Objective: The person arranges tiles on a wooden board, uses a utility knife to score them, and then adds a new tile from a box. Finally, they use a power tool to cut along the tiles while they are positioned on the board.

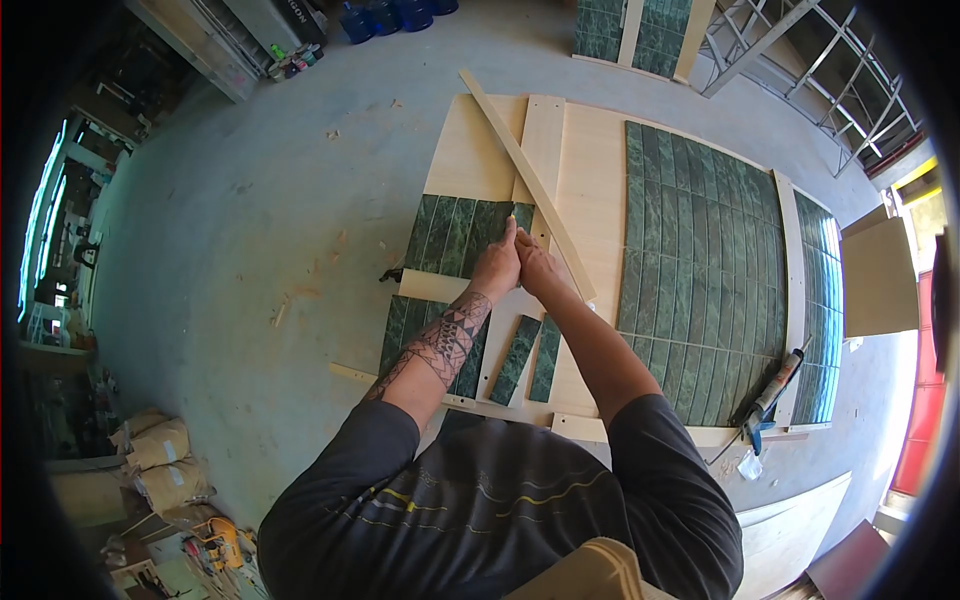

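Observation:
My left hand [495, 265] and my right hand [538, 264] are close together over the right end of a section of dark green marbled tiles [440, 232]. Both hands have their fingers curled, and the left thumb points away from me along the tile edge. A narrow green tile piece [524, 214] shows just beyond them; whether they grip it or only press on it is hidden. Nearer to me, a loose green tile [516, 360] lies at a slant on the pale wooden board. Right of my hands, a long wooden strip [525, 165] lies diagonally across the board.
A larger tiled section [700, 270] covers the board's right part, with a caulking gun [775, 390] at its near right corner. More tiled panels [655, 35] and metal scaffolding [800, 60] stand at the back. Paper sacks [165, 455] sit on the floor at left.

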Available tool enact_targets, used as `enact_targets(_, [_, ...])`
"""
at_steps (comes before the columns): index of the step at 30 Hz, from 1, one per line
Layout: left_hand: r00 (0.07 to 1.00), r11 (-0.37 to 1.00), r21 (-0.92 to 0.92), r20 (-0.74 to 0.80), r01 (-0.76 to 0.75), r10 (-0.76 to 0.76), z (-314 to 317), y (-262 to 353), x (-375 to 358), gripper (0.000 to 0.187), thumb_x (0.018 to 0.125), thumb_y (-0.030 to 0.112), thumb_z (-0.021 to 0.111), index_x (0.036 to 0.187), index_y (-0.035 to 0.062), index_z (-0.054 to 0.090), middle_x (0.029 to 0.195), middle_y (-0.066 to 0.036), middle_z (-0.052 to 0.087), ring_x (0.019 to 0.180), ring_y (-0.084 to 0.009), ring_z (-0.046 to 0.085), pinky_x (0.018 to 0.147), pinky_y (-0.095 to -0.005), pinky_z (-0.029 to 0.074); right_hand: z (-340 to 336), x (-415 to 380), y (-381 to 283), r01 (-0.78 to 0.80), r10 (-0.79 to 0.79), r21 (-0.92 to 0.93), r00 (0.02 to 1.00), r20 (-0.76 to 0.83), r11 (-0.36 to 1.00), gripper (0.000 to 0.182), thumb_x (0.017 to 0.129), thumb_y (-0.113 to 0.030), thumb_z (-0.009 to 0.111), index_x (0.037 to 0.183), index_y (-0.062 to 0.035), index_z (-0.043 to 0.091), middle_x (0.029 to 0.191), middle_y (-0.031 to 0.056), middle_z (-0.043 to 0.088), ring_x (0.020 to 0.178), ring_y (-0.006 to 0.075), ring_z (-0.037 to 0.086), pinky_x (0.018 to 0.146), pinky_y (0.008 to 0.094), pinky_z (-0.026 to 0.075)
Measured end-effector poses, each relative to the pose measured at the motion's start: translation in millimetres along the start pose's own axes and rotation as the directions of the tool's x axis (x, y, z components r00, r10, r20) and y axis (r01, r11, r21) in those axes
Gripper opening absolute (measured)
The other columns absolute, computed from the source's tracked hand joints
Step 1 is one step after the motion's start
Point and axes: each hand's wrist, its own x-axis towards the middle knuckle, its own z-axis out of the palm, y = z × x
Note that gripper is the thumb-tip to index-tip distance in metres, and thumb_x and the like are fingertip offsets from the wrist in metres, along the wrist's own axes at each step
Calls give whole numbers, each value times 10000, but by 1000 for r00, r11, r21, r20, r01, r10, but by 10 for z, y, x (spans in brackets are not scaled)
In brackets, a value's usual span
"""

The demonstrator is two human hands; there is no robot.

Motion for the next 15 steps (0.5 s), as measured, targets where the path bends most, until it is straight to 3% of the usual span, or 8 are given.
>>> enact_targets(5, [999,998,-43,-8,37,-37,-45,33,-36,672,994,152,472,1627,88,255,1051,-364,686,999,-515,680,913,-583,540,4,7,-50,-14,15,-23,1000,14,1000,487,1048,-152,464,1532,-142,409,1697,25,306,1529,289,359,1160,434,451])
enact_targets(9, [996,998,-10,60,65,-64,-43,23,-150,672,1010,158,446,1640,90,221,1112,-360,684,1051,-509,678,930,-575,544,84,77,6,-60,61,-21,998,14,998,539,1030,-185,508,1544,-86,379,1703,33,290,1544,282,331,1171,415,446])
enact_targets(10, [998,998,-21,36,56,-56,-20,-7,-185,667,1001,147,463,1631,97,250,1051,-360,686,1016,-515,678,907,-580,542,38,54,-35,-62,63,-12,998,16,998,539,1030,-185,508,1544,-86,379,1703,33,290,1544,282,331,1171,415,446])
enact_targets(12, [999,998,-26,12,50,-50,-6,-51,-279,663,992,136,479,1622,104,279,990,-359,689,982,-522,678,884,-584,540,-128,-15,-158,-88,93,-70,993,67,994,644,977,-199,633,1557,-104,370,1708,24,276,1542,276,334,1174,405,448])
enact_targets(13, [999,999,-11,12,49,-48,-22,-57,-344,649,999,139,482,1619,103,291,970,-358,688,967,-520,681,872,-583,540,-109,-17,-150,-88,92,-62,993,68,994,644,977,-199,633,1557,-104,370,1708,24,276,1542,276,334,1174,405,448])
enact_targets(15, [999,999,9,13,51,-51,-46,-56,-468,636,1006,143,484,1615,103,302,950,-356,688,953,-517,684,860,-583,541,-81,-26,-118,-49,50,-66,999,19,997,727,833,-157,817,1474,-117,477,1678,24,332,1523,306,362,1154,429,463])
